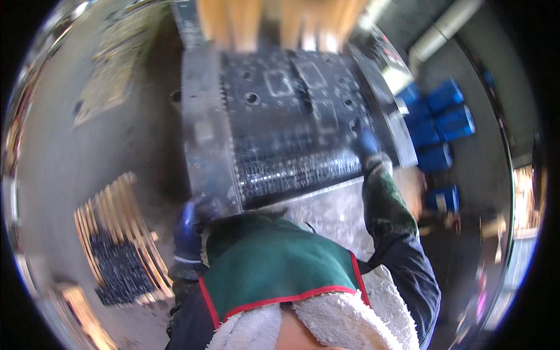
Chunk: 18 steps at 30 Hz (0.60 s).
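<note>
A dark metal machine bed stands before me, its black plate marked with holes and square outlines. Along the plate's near edge runs a shiny ridged strip. My right hand, in a blue glove, reaches forward to the plate's right side; motion smears its fingers. By the bed's near left corner is my left hand, also in a blue glove. Its fingers are too blurred to make out, and I cannot tell whether it touches the bed.
Blurred yellow-orange machine parts overhang the bed's far end. Several blue containers stand at the right. On the floor to the left sits a slatted wooden pallet with dark pieces on it. Flat sheets lie farther back.
</note>
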Each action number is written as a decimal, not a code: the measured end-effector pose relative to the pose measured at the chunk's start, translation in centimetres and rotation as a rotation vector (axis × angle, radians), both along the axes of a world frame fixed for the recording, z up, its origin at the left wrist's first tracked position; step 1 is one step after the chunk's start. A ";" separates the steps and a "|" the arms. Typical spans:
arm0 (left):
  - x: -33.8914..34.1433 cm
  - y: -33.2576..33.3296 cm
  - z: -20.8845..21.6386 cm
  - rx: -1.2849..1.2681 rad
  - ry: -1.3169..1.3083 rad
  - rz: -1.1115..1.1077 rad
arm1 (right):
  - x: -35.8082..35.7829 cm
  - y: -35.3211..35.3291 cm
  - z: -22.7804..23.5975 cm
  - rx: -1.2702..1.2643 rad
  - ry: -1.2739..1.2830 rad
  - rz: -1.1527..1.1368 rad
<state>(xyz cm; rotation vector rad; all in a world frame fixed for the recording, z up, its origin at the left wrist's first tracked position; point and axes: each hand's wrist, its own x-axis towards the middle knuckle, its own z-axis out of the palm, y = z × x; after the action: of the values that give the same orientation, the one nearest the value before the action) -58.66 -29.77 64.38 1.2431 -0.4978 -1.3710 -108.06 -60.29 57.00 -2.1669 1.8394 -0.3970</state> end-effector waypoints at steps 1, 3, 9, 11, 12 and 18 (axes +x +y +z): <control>-1.5 0.9 0.1 0.027 0.051 0.084 | -0.8 -1.2 -0.5 0.076 0.024 -0.018; -4.2 2.3 0.5 -0.018 -0.129 0.106 | -1.4 -2.8 -1.1 0.142 0.160 0.042; -10.1 4.9 0.1 -0.056 0.089 0.259 | 0.3 -2.8 -0.5 0.192 -0.225 -0.001; -10.5 4.7 -0.9 -0.058 -0.070 0.223 | 0.7 -3.0 0.2 0.219 -0.099 -0.061; -10.4 4.3 -1.5 -0.103 -0.169 0.194 | 0.9 -3.3 0.6 0.288 0.087 0.036; -10.4 1.0 -3.0 -0.350 -0.431 -0.027 | 0.1 -3.4 3.2 0.081 0.269 0.431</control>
<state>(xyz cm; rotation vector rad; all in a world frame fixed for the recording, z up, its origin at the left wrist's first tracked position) -69.02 -28.81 61.40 1.2389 -1.0116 -0.9786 -107.96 -63.65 60.20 -2.5682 1.4086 0.0621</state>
